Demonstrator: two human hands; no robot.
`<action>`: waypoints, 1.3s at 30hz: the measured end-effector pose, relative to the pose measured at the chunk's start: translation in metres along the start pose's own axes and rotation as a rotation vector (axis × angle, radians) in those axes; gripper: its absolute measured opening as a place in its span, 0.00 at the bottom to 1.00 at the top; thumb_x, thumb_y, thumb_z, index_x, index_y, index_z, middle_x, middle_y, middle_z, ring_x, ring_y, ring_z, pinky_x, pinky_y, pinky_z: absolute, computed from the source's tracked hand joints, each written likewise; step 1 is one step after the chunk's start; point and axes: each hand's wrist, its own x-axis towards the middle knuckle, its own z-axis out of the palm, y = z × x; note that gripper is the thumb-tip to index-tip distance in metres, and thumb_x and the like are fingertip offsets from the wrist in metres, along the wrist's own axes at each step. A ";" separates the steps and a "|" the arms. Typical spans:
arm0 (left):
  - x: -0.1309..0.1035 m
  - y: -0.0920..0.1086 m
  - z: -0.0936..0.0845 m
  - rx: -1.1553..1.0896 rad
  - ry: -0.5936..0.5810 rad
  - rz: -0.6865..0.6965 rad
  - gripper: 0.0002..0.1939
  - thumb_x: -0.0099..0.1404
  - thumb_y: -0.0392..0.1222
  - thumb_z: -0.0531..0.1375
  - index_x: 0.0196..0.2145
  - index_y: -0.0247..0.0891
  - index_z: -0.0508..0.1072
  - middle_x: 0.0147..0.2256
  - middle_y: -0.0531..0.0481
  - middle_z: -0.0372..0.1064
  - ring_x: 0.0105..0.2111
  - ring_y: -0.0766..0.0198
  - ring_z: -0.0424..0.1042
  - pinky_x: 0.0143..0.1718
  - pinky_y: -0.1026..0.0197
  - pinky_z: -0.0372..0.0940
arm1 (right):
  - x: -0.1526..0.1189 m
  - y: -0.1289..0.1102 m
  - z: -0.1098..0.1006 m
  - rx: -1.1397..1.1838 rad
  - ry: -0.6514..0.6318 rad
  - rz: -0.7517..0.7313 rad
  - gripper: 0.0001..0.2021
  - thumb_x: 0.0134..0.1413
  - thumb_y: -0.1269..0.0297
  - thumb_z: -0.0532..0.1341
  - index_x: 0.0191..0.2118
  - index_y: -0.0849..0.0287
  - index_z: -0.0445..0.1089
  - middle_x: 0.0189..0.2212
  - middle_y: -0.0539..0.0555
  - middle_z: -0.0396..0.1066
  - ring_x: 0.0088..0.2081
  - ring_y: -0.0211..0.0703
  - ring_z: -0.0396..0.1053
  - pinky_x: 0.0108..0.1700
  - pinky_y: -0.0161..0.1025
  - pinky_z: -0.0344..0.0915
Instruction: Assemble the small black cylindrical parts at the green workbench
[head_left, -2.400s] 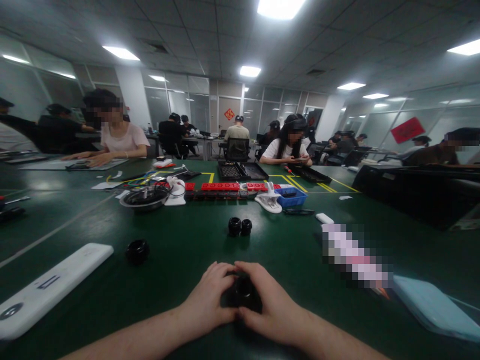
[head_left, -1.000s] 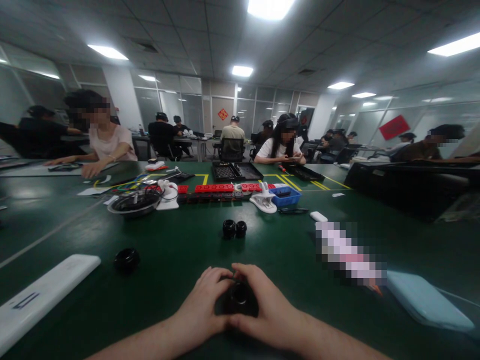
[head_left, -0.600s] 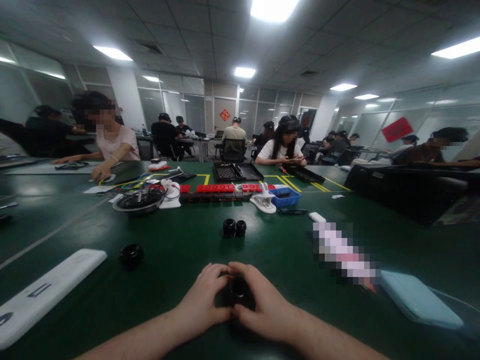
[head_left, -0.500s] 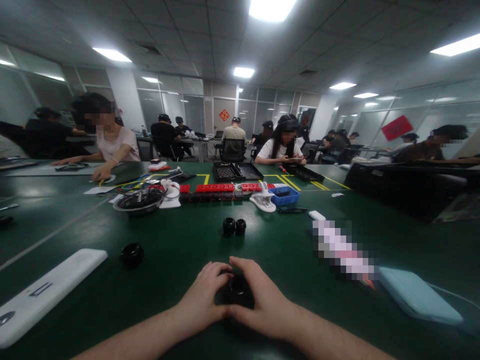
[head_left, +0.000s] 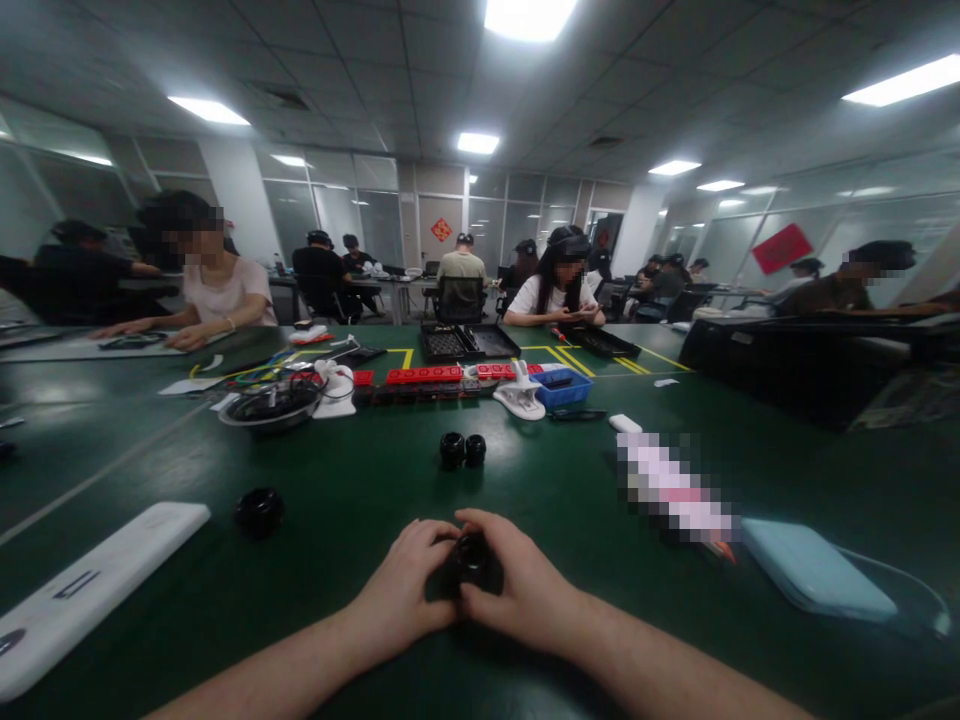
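My left hand (head_left: 412,575) and my right hand (head_left: 521,580) curl toward each other around a glossy black round piece (head_left: 472,562), low over the near middle of the table. The right fingers wrap its far side, with the thumb on the near side. The left fingertips meet it from the left; their exact contact is partly hidden. Ahead of my hands stand two similar black pieces, the left one (head_left: 452,450) beside the right one (head_left: 475,450). Another black round piece (head_left: 259,512) sits apart to the left.
A long white device (head_left: 112,590) lies at the left, a light blue case (head_left: 817,568) with a cable at the right. Farther off are a blue bin (head_left: 562,387), a white clip stand (head_left: 521,400), red blocks (head_left: 424,375) and a round dish of cables (head_left: 259,420). People sit beyond.
The black piece between my hands shows more clearly, and my right hand closes nearer around it. The whole view has shifted slightly. A person at the left has drawn a hand back.
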 end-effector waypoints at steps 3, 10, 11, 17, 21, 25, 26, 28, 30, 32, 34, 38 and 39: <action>0.000 0.002 -0.002 -0.015 0.003 0.003 0.20 0.52 0.43 0.62 0.44 0.42 0.69 0.47 0.47 0.61 0.48 0.52 0.59 0.52 0.47 0.51 | -0.001 -0.002 -0.002 0.000 -0.042 -0.032 0.32 0.40 0.75 0.59 0.56 0.62 0.53 0.50 0.60 0.61 0.51 0.47 0.60 0.54 0.45 0.56; 0.001 -0.003 0.000 -0.001 -0.011 0.016 0.18 0.52 0.46 0.62 0.42 0.43 0.70 0.48 0.47 0.60 0.49 0.50 0.58 0.53 0.45 0.51 | -0.001 -0.002 -0.003 -0.043 -0.002 -0.011 0.36 0.40 0.67 0.65 0.57 0.60 0.51 0.54 0.60 0.57 0.54 0.51 0.55 0.55 0.48 0.54; 0.001 -0.003 0.000 -0.001 -0.007 0.020 0.18 0.52 0.47 0.62 0.42 0.42 0.70 0.47 0.46 0.61 0.48 0.50 0.58 0.52 0.45 0.51 | -0.001 -0.002 -0.002 -0.046 0.011 0.002 0.36 0.40 0.66 0.65 0.57 0.60 0.52 0.54 0.60 0.57 0.54 0.51 0.55 0.54 0.48 0.54; 0.000 -0.002 0.001 0.008 0.005 0.031 0.18 0.53 0.44 0.62 0.42 0.42 0.69 0.46 0.47 0.61 0.47 0.52 0.59 0.51 0.49 0.54 | 0.003 0.001 0.002 -0.056 0.036 0.062 0.33 0.38 0.67 0.67 0.53 0.59 0.57 0.45 0.57 0.64 0.47 0.49 0.62 0.49 0.45 0.60; 0.001 -0.003 0.002 0.023 0.015 0.039 0.19 0.51 0.41 0.63 0.43 0.43 0.69 0.46 0.48 0.62 0.47 0.52 0.59 0.51 0.49 0.52 | 0.002 0.002 0.002 -0.013 0.026 0.014 0.28 0.39 0.73 0.63 0.50 0.56 0.59 0.43 0.54 0.64 0.45 0.46 0.63 0.47 0.43 0.61; 0.001 -0.002 0.002 0.005 0.019 0.036 0.20 0.51 0.41 0.62 0.44 0.44 0.69 0.46 0.48 0.62 0.47 0.52 0.59 0.52 0.48 0.51 | -0.001 0.003 0.000 0.026 0.027 -0.055 0.29 0.41 0.75 0.59 0.53 0.56 0.56 0.47 0.56 0.63 0.48 0.46 0.62 0.50 0.44 0.59; 0.001 -0.002 0.001 -0.001 0.019 0.034 0.20 0.51 0.41 0.62 0.43 0.44 0.69 0.47 0.48 0.61 0.47 0.52 0.59 0.53 0.48 0.50 | -0.002 0.003 0.000 0.026 0.015 -0.057 0.30 0.41 0.75 0.59 0.54 0.56 0.54 0.48 0.56 0.62 0.49 0.47 0.61 0.51 0.45 0.58; 0.001 -0.001 0.001 -0.007 0.012 0.028 0.19 0.51 0.41 0.62 0.43 0.44 0.69 0.47 0.48 0.61 0.48 0.52 0.59 0.54 0.47 0.49 | -0.002 0.003 0.000 0.011 -0.014 -0.042 0.33 0.40 0.74 0.61 0.56 0.57 0.52 0.51 0.58 0.60 0.51 0.48 0.59 0.53 0.46 0.56; 0.001 -0.001 0.000 -0.007 0.002 0.022 0.19 0.51 0.42 0.63 0.43 0.44 0.69 0.47 0.48 0.61 0.48 0.52 0.59 0.54 0.47 0.49 | -0.001 0.003 0.001 -0.014 -0.025 -0.016 0.36 0.39 0.70 0.64 0.57 0.59 0.51 0.52 0.59 0.58 0.52 0.50 0.58 0.53 0.47 0.56; 0.001 -0.002 0.000 -0.003 -0.005 0.018 0.19 0.52 0.44 0.63 0.43 0.43 0.69 0.47 0.48 0.61 0.48 0.52 0.59 0.53 0.47 0.50 | 0.000 0.003 0.001 -0.033 -0.012 0.010 0.36 0.38 0.68 0.66 0.55 0.59 0.53 0.50 0.58 0.60 0.50 0.50 0.59 0.52 0.46 0.58; 0.001 -0.002 0.000 0.000 -0.005 0.016 0.19 0.52 0.44 0.63 0.43 0.43 0.69 0.47 0.48 0.61 0.48 0.52 0.59 0.52 0.48 0.52 | 0.001 0.004 0.002 -0.039 0.008 0.028 0.33 0.38 0.68 0.66 0.53 0.59 0.55 0.46 0.57 0.63 0.47 0.48 0.61 0.49 0.44 0.60; 0.000 -0.002 0.001 0.005 0.005 0.007 0.19 0.51 0.41 0.62 0.43 0.43 0.69 0.47 0.47 0.61 0.48 0.51 0.58 0.52 0.47 0.51 | 0.000 0.006 0.002 -0.014 0.028 0.012 0.29 0.40 0.71 0.63 0.52 0.58 0.57 0.45 0.55 0.64 0.46 0.46 0.62 0.49 0.42 0.60; 0.000 -0.002 0.001 0.003 0.007 0.008 0.19 0.51 0.40 0.62 0.43 0.43 0.69 0.47 0.48 0.61 0.48 0.51 0.58 0.53 0.47 0.51 | 0.000 0.006 0.002 -0.005 0.028 -0.002 0.29 0.40 0.72 0.62 0.52 0.58 0.56 0.45 0.56 0.63 0.47 0.46 0.62 0.50 0.42 0.60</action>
